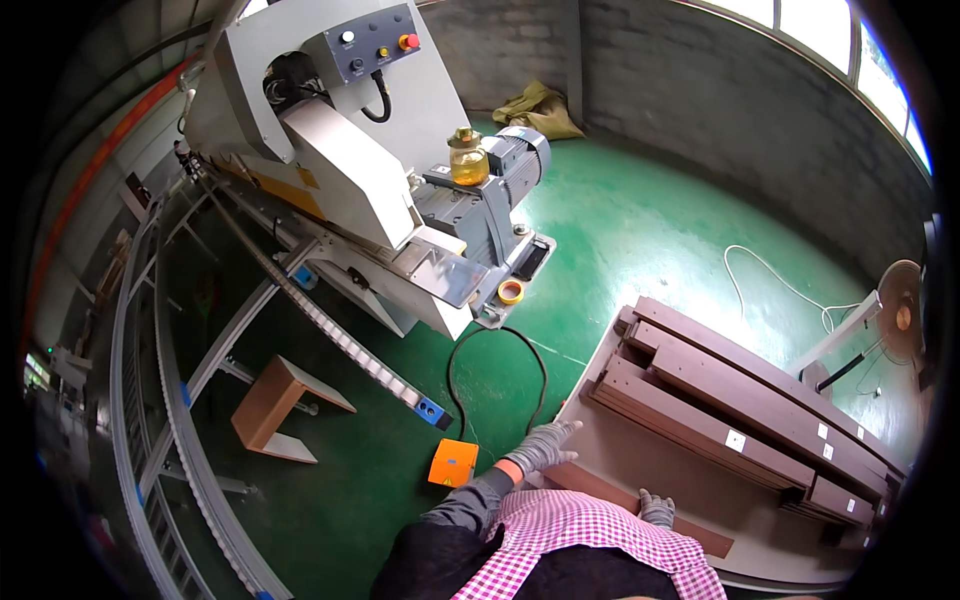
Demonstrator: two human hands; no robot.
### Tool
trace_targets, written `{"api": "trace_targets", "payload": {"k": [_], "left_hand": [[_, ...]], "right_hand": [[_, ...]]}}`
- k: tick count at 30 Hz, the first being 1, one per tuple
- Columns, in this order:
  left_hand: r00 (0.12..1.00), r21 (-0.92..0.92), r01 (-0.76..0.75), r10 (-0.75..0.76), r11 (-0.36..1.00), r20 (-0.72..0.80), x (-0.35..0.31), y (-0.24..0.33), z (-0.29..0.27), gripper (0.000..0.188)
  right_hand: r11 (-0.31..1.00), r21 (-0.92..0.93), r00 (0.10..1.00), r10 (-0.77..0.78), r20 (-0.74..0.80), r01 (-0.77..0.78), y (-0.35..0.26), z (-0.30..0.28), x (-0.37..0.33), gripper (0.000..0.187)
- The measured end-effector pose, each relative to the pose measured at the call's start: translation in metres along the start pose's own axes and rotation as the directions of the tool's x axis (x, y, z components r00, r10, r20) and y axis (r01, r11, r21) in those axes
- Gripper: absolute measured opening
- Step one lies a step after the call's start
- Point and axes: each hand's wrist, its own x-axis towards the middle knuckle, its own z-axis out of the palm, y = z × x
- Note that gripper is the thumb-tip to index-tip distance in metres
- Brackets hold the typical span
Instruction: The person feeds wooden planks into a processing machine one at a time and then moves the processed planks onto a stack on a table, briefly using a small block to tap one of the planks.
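My left hand [545, 449], in a grey knit glove, is stretched out with its fingers apart, by the left end of a narrow brown board [706, 537]. That board lies flat on the near part of a large pale panel [690, 453], close against my body. Also gloved in grey, my right hand [657, 509] rests over the board, its fingers extended past the far edge. My checked apron hides part of the board's near side. Beyond it, long brown boards [735, 400] are piled in several layers, some with small white labels.
A grey machine [355, 175] with a control box [365, 45] and motor [520, 160] stands ahead. Roller rails [330, 330] curve along the left. An orange box [453, 463] and black cable [452, 385] lie on the green floor. A fan [898, 310] stands at right.
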Motion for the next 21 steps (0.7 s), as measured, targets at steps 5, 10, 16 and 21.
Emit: {"api": "trace_targets", "payload": {"k": [5, 10, 16, 21], "left_hand": [[0.959, -0.020, -0.003, -0.003, 1.000, -0.283, -0.001, -0.040, -0.042, 0.066], [0.872, -0.018, 0.128, -0.121, 0.992, -0.474, -0.021, -0.057, -0.109, 0.062], [0.767, 0.129, 0.171, -0.050, 0.977, -0.640, -0.029, -0.093, -0.163, 0.060], [0.722, 0.125, 0.242, -0.093, 0.962, -0.686, -0.036, -0.101, -0.206, 0.060]], "right_hand": [[0.999, -0.029, 1.000, -0.017, 0.012, 0.018, 0.002, -0.008, -0.001, 0.080], [0.999, -0.034, 1.000, -0.005, 0.017, 0.006, 0.005, 0.000, 0.005, 0.077], [0.998, -0.060, 0.999, -0.031, 0.024, 0.033, 0.007, 0.003, 0.006, 0.079], [0.995, -0.070, 0.998, -0.069, -0.001, 0.069, -0.003, -0.019, -0.007, 0.090]]}}
